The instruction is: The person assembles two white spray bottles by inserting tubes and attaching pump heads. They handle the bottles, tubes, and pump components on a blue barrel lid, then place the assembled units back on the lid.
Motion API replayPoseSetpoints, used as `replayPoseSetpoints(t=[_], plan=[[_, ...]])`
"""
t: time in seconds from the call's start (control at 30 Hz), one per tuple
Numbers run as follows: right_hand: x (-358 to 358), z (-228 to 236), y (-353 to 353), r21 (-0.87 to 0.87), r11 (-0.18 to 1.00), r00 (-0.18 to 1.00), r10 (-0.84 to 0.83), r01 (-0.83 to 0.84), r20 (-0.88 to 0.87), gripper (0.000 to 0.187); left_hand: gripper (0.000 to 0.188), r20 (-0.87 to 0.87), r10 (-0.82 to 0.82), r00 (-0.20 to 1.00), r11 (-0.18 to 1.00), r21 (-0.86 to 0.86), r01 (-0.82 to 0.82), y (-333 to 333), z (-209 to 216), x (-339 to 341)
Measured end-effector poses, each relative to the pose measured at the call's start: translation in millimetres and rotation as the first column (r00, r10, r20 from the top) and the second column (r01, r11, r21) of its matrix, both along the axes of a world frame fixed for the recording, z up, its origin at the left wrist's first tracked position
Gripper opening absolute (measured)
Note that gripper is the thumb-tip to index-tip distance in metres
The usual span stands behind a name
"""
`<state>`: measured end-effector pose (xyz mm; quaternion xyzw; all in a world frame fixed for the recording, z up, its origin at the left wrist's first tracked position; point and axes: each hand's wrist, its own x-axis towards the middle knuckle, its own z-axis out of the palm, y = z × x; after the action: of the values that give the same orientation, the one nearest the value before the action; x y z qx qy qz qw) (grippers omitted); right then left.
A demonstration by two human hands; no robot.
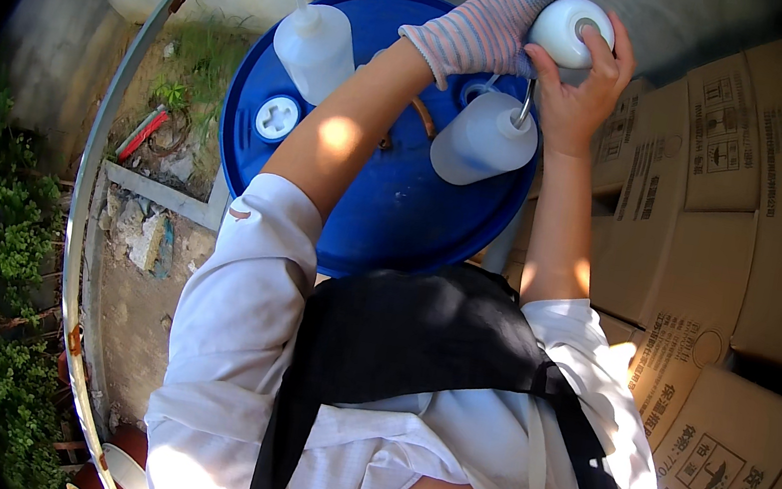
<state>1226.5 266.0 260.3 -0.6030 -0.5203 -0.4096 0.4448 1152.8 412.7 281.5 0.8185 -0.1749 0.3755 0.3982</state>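
Above the far right part of a blue drum is a white, rounded dispenser pump with a grey button on top. My left hand, in a striped glove, is closed against its left side, fingers partly hidden behind it. With my bare right hand I grip the other side, one finger on the button. A metal spout runs down to the mouth of a translucent white bottle on the drum lid. Beyond my left forearm, a white wash bottle with a bent tube stands on the lid.
A white cap sits at the drum's left side. Cardboard boxes are stacked to the right. A curved metal rail runs along the left, with green plants outside it. Rubble lies on the ground near the drum.
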Motion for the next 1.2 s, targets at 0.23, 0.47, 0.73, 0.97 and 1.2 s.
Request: replayPoseSetpoints(t=[0.23,0.47,0.73,0.97,1.2], plan=[[0.2,2.4,0.0,0.004,1.0,0.999,-0.005,0.005,0.038,0.068,0.092,-0.072,0.114,0.991,0.991,0.072,-0.109,-2.4,-1.0,3.8],[1.7,1.1,0.5,0.004,1.0,0.999,-0.022,0.022,0.04,0.07,0.091,-0.098,0.168,0.981,0.982,0.109,-0.157,-3.4,0.6,4.3],[-0.4,2.7,-0.8,-0.012,0.999,0.999,-0.042,0.042,0.034,0.07,0.092,-0.099,0.168,0.981,0.982,0.105,-0.158,-3.9,1.3,3.8],[-0.7,4.0,-1.1,-0.015,0.999,0.999,-0.036,0.037,0.04,0.069,0.092,-0.088,0.139,0.986,0.989,0.072,-0.133,-4.7,-0.9,4.9],[0.9,3.8,-0.5,-0.012,0.999,0.998,-0.029,0.03,0.056,0.069,0.094,-0.071,0.188,0.98,0.978,0.104,-0.181,-4.8,-2.6,7.9]])
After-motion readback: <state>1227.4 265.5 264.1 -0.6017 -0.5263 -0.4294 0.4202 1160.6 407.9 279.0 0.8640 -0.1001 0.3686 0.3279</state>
